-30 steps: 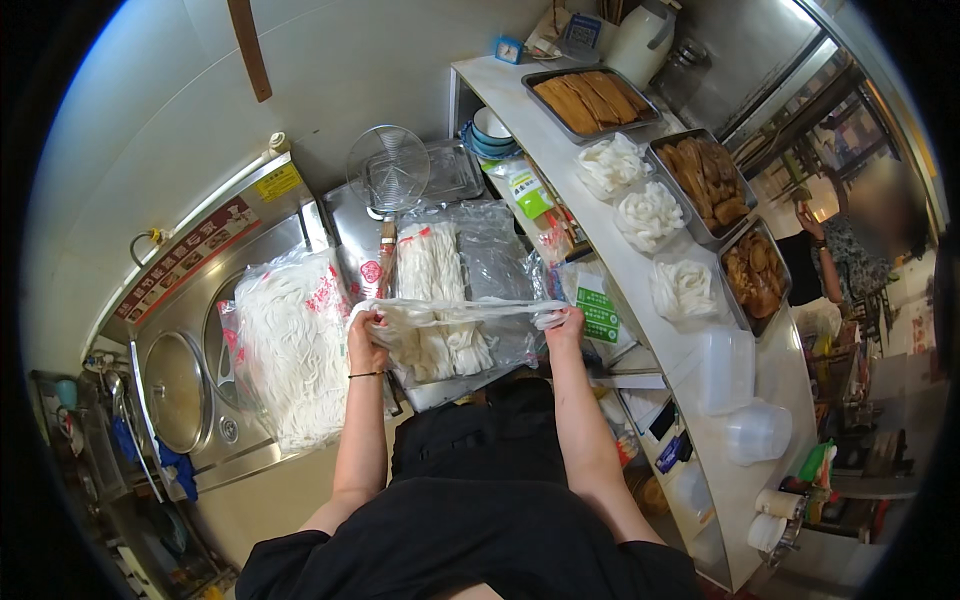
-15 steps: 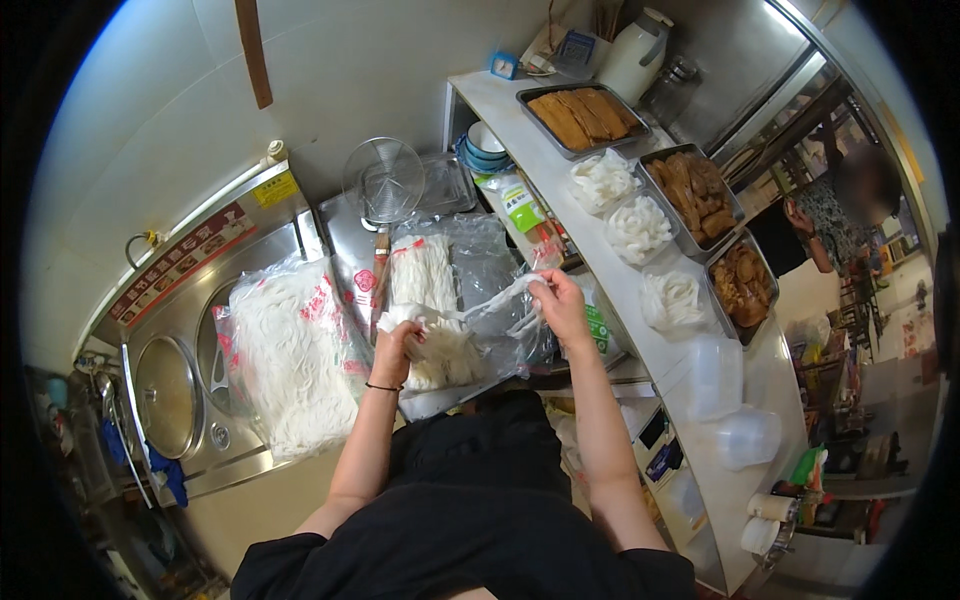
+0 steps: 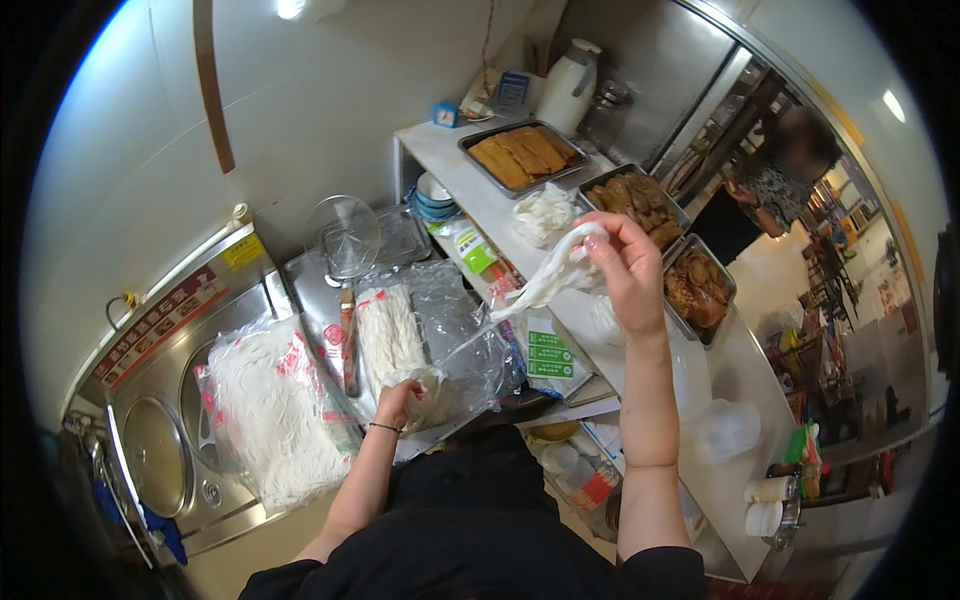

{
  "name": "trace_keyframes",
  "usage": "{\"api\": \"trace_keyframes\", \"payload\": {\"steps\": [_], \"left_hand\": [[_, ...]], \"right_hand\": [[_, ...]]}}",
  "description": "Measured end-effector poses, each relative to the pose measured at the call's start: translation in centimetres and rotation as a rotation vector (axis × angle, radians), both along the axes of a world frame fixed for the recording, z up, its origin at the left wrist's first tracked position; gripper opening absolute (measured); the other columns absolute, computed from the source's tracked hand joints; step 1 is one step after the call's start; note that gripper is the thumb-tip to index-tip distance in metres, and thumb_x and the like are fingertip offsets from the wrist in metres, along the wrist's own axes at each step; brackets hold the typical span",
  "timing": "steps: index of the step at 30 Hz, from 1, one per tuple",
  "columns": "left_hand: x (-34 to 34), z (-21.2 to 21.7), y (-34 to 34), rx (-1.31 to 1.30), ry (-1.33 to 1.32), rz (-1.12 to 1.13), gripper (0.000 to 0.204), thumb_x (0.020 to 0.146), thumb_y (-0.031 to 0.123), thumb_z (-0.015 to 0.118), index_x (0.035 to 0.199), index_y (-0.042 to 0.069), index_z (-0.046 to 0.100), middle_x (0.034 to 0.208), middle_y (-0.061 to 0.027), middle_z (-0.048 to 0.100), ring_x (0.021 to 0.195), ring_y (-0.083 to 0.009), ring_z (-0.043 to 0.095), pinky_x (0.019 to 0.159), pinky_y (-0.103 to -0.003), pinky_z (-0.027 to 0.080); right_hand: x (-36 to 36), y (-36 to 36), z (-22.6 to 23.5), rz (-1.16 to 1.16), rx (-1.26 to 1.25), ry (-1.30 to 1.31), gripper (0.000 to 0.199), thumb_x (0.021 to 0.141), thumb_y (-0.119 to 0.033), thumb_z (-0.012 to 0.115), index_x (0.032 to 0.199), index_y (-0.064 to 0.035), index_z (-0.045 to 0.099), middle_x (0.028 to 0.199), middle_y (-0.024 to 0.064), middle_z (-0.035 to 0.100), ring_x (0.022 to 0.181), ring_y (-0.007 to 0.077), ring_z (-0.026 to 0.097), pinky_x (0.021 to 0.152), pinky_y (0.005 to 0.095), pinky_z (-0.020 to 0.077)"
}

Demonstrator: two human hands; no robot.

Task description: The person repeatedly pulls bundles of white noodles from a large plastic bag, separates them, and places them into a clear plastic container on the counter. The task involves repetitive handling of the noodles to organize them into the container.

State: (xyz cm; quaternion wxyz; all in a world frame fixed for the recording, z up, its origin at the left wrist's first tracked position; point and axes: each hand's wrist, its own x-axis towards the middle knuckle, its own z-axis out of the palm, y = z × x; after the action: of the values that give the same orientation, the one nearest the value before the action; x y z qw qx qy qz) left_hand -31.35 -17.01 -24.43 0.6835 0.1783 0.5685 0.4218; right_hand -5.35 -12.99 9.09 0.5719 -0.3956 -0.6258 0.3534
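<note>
A clear plastic bag is pinched in the closed fingers of the right hand, raised over the white counter near the trays of fried food. A clump of white noodles is gripped in the left hand, at the near end of an open noodle bag on the steel worktop. A larger full bag of noodles is seen just to the left, on the steel cooker.

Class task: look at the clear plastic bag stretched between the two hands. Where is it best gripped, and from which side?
Grip the clear plastic bag at its twisted upper end, from above, as the right hand does: gathered into a narrow rope there, it fits a fist. The left hand steadies the lower end beside the noodles.
</note>
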Motion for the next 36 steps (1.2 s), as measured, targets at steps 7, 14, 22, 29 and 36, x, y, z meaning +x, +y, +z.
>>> {"api": "trace_keyframes", "payload": {"steps": [7,14,22,29,36], "left_hand": [[-0.2,-1.6,-0.2,-0.018,-0.100,0.029,0.014,0.067,0.006,0.056,0.065,-0.007,0.057,0.062,-0.0126,0.057,0.056,-0.0193,0.053,0.055,-0.027,0.040],[0.3,-2.0,-0.2,-0.016,-0.111,0.056,0.010,0.066,0.004,0.054,0.067,-0.006,0.054,0.061,-0.0111,0.054,0.055,-0.0193,0.051,0.055,-0.028,0.039],[0.3,-2.4,0.1,-0.020,-0.137,0.037,0.009,0.066,0.004,0.053,0.067,-0.005,0.054,0.061,-0.0105,0.054,0.057,-0.0187,0.051,0.057,-0.027,0.040],[-0.3,-3.8,0.1,-0.030,-0.183,0.033,0.011,0.067,0.006,0.052,0.067,-0.005,0.054,0.061,-0.0107,0.054,0.057,-0.0190,0.051,0.057,-0.027,0.040],[-0.2,-2.2,0.1,-0.090,-0.210,0.016,0.011,0.068,0.007,0.053,0.069,-0.003,0.054,0.061,-0.0102,0.053,0.057,-0.0189,0.051,0.059,-0.027,0.040]], "right_hand": [[5.6,0.0,5.0,-0.140,0.063,0.055,0.014,0.084,-0.008,0.047,0.093,0.0009,0.053,0.087,0.0046,0.057,0.076,0.0087,0.055,0.068,0.0215,0.0449],[9.8,-0.6,9.0,-0.268,0.198,0.033,0.013,0.085,-0.009,0.046,0.091,0.0002,0.053,0.083,0.0038,0.057,0.075,0.0084,0.054,0.070,0.0218,0.0444],[14.4,-0.9,8.7,-0.492,0.131,-0.094,0.010,0.079,-0.013,0.056,0.084,-0.0036,0.057,0.068,-0.0039,0.051,0.061,0.0028,0.043,0.054,0.0169,0.0327],[16.2,-1.5,3.0,-0.489,-0.027,-0.168,0.007,0.077,-0.009,0.057,0.082,-0.0046,0.055,0.068,-0.0044,0.050,0.060,0.0023,0.043,0.054,0.0169,0.0330],[19.5,-0.7,-2.1,-0.566,-0.098,-0.259,0.010,0.074,-0.006,0.058,0.082,-0.0019,0.055,0.072,-0.0021,0.055,0.063,0.0035,0.048,0.058,0.0179,0.0376]]}}
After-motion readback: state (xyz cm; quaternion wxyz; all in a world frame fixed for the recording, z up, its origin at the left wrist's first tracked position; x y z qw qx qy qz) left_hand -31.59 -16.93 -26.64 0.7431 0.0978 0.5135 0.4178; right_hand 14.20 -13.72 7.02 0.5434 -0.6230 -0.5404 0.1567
